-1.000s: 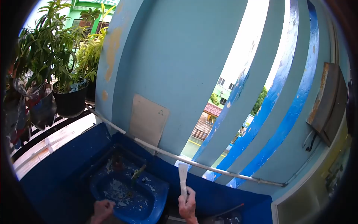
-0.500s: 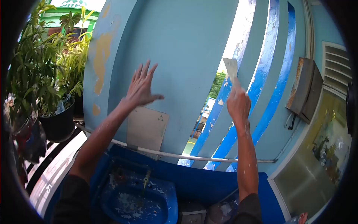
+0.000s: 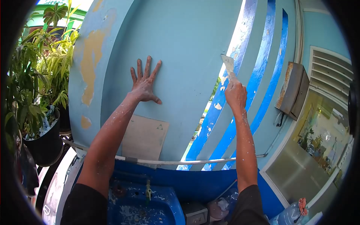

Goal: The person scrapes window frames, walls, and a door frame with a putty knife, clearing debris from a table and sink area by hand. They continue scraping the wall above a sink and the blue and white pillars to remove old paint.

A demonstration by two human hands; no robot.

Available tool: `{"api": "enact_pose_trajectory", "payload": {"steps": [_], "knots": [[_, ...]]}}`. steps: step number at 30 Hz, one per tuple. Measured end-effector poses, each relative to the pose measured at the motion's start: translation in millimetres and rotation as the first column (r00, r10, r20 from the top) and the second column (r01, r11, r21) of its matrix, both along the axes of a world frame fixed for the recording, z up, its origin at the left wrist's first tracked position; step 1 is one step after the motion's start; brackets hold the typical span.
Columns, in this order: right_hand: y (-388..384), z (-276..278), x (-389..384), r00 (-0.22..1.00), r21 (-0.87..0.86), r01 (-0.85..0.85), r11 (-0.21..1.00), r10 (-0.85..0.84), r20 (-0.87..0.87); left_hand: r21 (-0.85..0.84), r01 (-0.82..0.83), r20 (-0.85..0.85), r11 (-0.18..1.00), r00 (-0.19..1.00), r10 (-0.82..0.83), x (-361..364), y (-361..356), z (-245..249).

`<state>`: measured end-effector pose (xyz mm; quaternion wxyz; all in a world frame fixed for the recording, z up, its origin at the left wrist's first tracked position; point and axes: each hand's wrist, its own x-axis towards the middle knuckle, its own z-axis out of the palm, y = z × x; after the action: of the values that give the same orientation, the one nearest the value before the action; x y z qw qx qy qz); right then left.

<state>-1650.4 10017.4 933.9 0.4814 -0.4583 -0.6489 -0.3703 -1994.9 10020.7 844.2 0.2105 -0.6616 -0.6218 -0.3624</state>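
Observation:
Fingers spread wide, my left hand lies against the light blue wall, above a grey square panel. My right hand is closed around the handle of a putty knife. The knife's flat blade points up and meets the wall at the edge of the leftmost slot. That slot's blue inner face has patches of chipped paint. White specks dot both my forearms.
Below is a blue sink strewn with paint flakes, with a tap. A white pipe crosses the wall's base. To the right hangs a rusty metal box; potted plants stand left. A plastic bottle sits lower right.
My left hand has come to rest flat on the wall with fingers spread. The putty knife's blade has shifted slightly left and up, onto the wall by the slot's edge.

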Motion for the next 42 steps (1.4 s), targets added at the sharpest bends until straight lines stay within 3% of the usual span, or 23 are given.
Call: {"api": "enact_pose_trajectory", "payload": {"steps": [11, 15, 18, 21, 25, 31, 37, 42], "knots": [[4, -1, -23, 1.0, 0.066, 0.027, 0.997, -0.027, 0.002, -0.006, 0.014, 0.003, 1.0, 1.0, -0.014, -4, -2, 1], [2, 27, -35, 0.994, -0.04, 0.043, 0.998, -0.047, -0.095, -0.022, 0.015, 0.001, 1.0, 1.0, -0.015, -3, -3, 0], [2, 5, -31, 0.999, 0.036, -0.015, 0.999, 0.017, -0.044, -0.021, 0.018, 0.003, 1.0, 1.0, -0.018, -3, -2, -1], [1, 10, -32, 0.999, 0.028, 0.039, 0.999, -0.039, 0.002, 0.021, 0.04, 0.01, 0.999, 0.999, -0.04, -5, 3, -3], [4, 49, -36, 0.996, -0.004, 0.049, 0.999, -0.049, -0.069, 0.01, 0.036, 0.013, 0.999, 0.999, -0.036, -4, 3, -3], [-2, 8, -32, 0.996, 0.017, 0.083, 0.996, -0.083, -0.034, 0.025, 0.031, 0.021, 0.999, 0.999, -0.031, -4, 2, -2], [4, 44, -27, 0.996, -0.039, 0.042, 0.998, -0.045, -0.079, 0.029, 0.05, 0.028, 0.998, 0.998, -0.051, -4, 2, -4], [2, 6, -21, 0.997, 0.034, 0.068, 0.997, -0.069, 0.031, -0.01, 0.04, 0.027, 0.999, 0.999, -0.04, -3, -5, -1]]}}
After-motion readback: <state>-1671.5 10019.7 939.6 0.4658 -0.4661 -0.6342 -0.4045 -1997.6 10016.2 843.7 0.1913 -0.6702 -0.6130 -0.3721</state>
